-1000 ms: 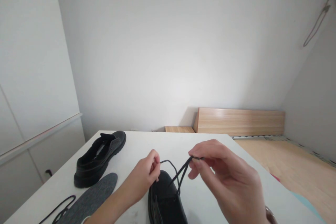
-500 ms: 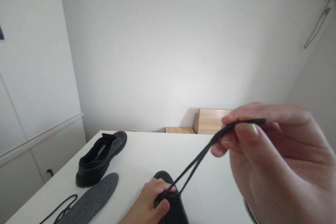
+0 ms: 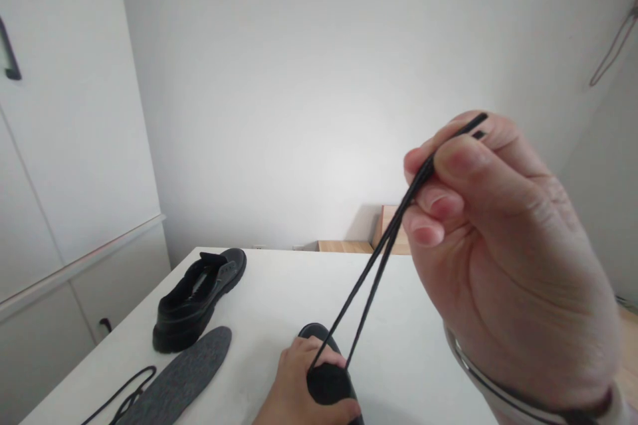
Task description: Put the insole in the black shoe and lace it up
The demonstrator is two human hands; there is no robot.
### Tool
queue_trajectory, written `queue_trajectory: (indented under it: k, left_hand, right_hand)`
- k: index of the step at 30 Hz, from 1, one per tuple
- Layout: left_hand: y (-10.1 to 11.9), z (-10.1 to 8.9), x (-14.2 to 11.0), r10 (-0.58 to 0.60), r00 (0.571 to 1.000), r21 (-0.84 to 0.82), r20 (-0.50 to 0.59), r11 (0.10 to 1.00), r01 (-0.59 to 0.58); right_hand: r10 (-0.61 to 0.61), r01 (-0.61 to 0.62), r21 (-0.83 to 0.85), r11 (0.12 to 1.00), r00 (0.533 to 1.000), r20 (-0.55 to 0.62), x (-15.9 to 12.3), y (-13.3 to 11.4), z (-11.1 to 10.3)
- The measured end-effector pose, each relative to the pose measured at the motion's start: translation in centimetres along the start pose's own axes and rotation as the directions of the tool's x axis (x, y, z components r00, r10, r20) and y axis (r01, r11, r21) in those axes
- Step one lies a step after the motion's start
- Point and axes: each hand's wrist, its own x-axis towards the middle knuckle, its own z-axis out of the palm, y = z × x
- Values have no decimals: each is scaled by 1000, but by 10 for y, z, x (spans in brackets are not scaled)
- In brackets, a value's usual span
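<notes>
Two strands of a thin black shoelace (image 3: 379, 265) ran taut from the toe end of a black leather shoe (image 3: 326, 382) up to the right hand (image 3: 503, 265), which was raised high and close to the camera. That hand had its thumb and fingers (image 3: 428, 202) pressed together on the two strands, and the short lace tips stuck out past the forefinger at the top. A thin bangle ringed the right wrist at the lower edge of the view.

Low in the middle, the left hand (image 3: 304, 392) lay over the black leather shoe on the white tabletop (image 3: 413, 345), fingers curled down on its upper and pressing it against the surface; the lace strands entered the shoe just beside those fingers. Only the rounded toe of that shoe showed, the rest being cut off by the bottom edge.

Further left on the tabletop stood a second black shoe (image 3: 199, 302), unlaced, its opening facing up. Just in front of it lay a flat grey felt insole (image 3: 182, 378), and beside the insole a loose black lace (image 3: 124, 395) curled near the table's left corner.

White cupboard doors (image 3: 64, 166) filled the left side, with a dark handle near the top. Behind the table rose a plain white wall, and a light wooden board (image 3: 349, 246) showed low against it, partly hidden by the right hand.
</notes>
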Motion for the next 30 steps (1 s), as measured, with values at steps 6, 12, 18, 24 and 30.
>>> queue_trajectory:
  k: [6, 12, 18, 24, 30]
  left_hand:
    - [0, -6, 5, -57, 996, -54, 74, 997, 62]
    - [40, -42, -2, -100, 995, -192, -18, 977, 95]
    - [133, -84, -6, 469, 809, -10, -354, 863, -505]
    - [184, -90, 20, 582, 738, 96, -341, 803, -589]
    - [201, -96, 37, 341, 937, -713, 79, 676, -186]
  right_hand:
    - [-14, 16, 38, 999, 999, -51, 2, 4, -2]
    - [-65, 64, -41, 997, 997, -35, 2, 18, -19]
    - [-43, 42, -61, 997, 999, -15, -1, 18, -19]
    - [39, -40, -7, 999, 997, -73, -10, 17, -20]
    - [156, -152, 60, 987, 985, -68, -12, 28, -33]
